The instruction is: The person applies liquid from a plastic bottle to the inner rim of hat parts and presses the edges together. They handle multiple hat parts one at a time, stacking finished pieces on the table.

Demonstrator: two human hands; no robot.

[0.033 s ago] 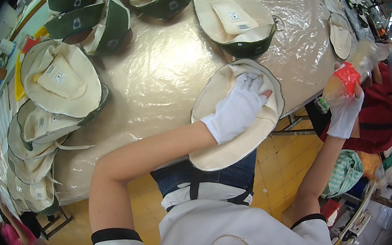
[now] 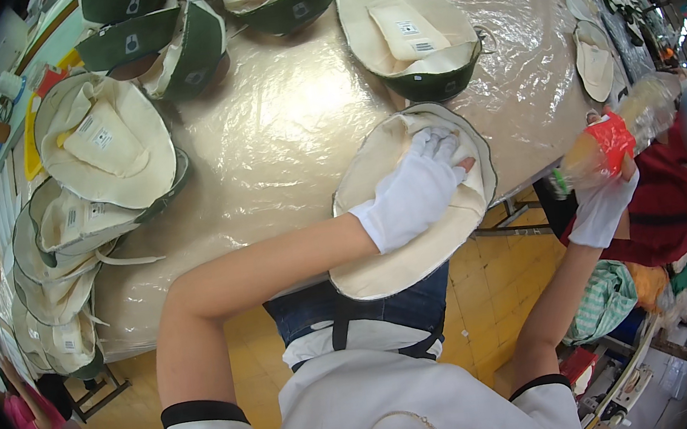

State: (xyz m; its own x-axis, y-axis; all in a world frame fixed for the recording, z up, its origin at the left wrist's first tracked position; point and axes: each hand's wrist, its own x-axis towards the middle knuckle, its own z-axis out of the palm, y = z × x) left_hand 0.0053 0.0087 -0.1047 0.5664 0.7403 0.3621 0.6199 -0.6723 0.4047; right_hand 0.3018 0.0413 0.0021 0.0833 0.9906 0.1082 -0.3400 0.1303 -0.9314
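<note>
My left hand (image 2: 410,187), in a white glove, lies on an oval cream fabric piece (image 2: 388,260) with a dark rim, at the table's near edge. Its fingers are stretched over the folded lining at the far end, with the bare thumb apart. Out to the right, my right hand (image 2: 598,209), also gloved, is closed around a clear plastic bottle (image 2: 612,143) with a red band and a green bit at its lower left end. The bottle is held tilted, away from the fabric piece. Just beyond my left hand lies a similar green-and-cream piece (image 2: 406,22) with a white label.
Overlapping cream pieces (image 2: 107,140) line the table's left side. Green pouch-like pieces (image 2: 177,46) stand at the back left. Wrinkled clear plastic covers the table (image 2: 266,138). A person in red (image 2: 669,209) is close on the right, beside the bottle.
My right hand and the bottle have shifted slightly; the bottle's upper end has tipped a little lower and to the right. My left hand stays on the fabric piece.
</note>
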